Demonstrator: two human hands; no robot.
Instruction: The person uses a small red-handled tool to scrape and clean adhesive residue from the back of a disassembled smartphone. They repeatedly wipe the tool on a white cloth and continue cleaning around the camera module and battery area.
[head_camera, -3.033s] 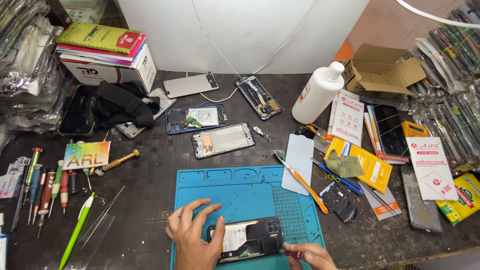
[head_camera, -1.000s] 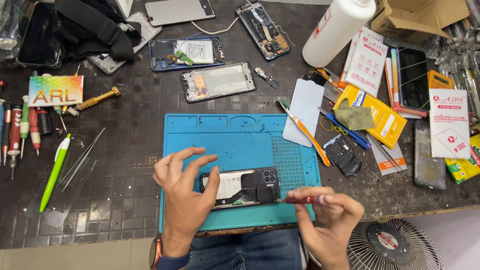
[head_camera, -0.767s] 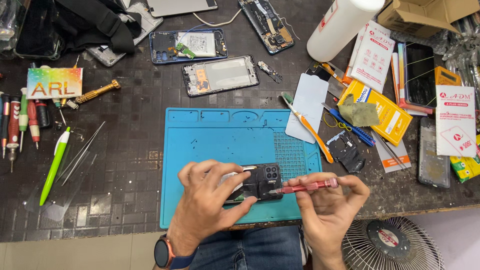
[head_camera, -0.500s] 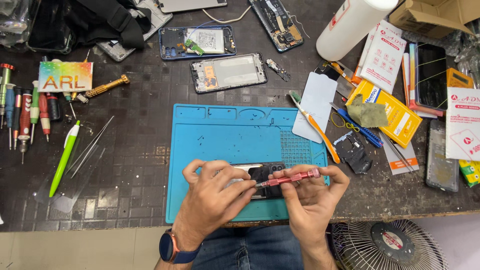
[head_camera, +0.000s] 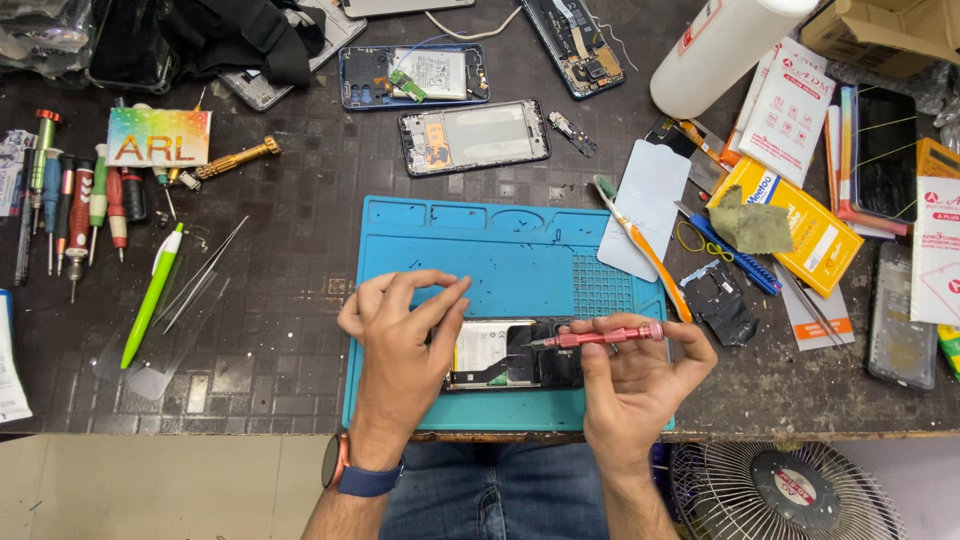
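An opened smartphone with its back off lies on the blue repair mat near the table's front edge. My left hand rests on the phone's left end and holds it down, fingers curled. My right hand grips a small red screwdriver held almost level, its tip pointing left onto the phone's dark upper part.
Several opened phones lie behind the mat. Screwdrivers and a green pen are at left. An orange-handled brush, a white bottle, yellow packets and a fan are at right.
The view has tilted down and closer. My right hand brought the red screwdriver up over the phone, and my left hand closed onto the phone's left end.
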